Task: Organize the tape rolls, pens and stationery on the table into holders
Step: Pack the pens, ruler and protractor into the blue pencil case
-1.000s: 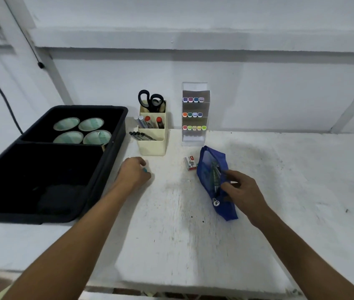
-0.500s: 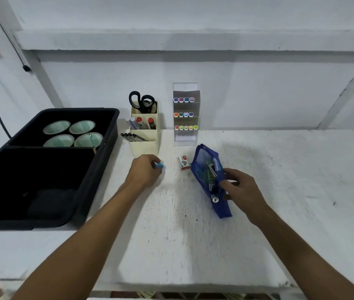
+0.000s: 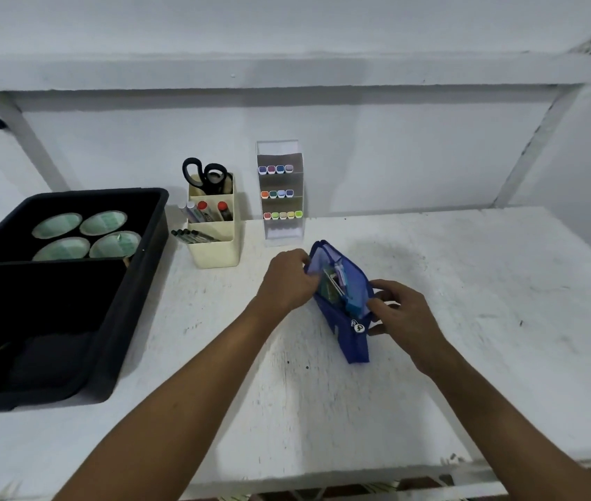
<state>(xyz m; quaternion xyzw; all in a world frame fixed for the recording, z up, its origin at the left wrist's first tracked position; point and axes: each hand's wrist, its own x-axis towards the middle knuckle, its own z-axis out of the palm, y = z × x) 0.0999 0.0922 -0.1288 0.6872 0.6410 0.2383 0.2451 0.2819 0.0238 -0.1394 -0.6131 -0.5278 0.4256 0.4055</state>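
blue pouch [image 3: 350,312] — long axis near-to-far, mouth up | left hand [image 3: 288,280], right hand [image 3: 400,312] — both pinching its rim

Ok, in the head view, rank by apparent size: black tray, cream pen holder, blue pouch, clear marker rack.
1. black tray, by far the largest.
2. blue pouch
3. cream pen holder and clear marker rack look alike; not ranking them.

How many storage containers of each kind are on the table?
Black tray: 1
Cream desk organizer: 1
Clear marker stand: 1
Blue zip pouch: 1
Total: 4
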